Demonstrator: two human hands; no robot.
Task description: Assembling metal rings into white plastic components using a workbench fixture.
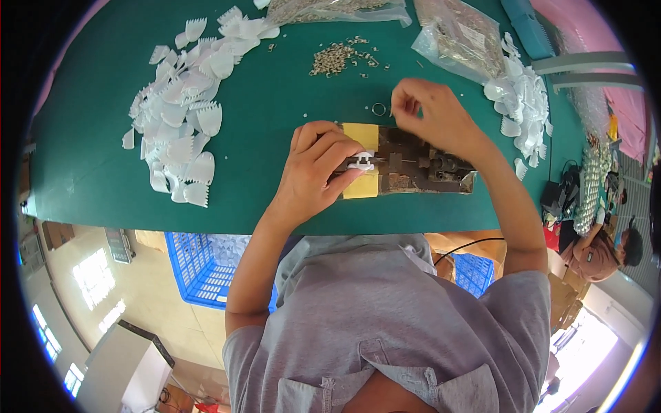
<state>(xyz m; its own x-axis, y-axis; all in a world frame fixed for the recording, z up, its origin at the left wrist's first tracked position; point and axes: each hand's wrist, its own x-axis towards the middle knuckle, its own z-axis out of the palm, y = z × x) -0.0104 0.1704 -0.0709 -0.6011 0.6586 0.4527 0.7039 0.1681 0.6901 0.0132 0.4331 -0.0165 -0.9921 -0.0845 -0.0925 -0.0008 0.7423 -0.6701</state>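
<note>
One small white plastic piece sits over the yellow patch on the metal block, pinched by the left hand, probably to keep it steady. Right hand is curled past the block's far edge, can't tell if it's gripping anything. Metal clips lie ahead, toothed white pieces off left, likely for easy reach
</note>
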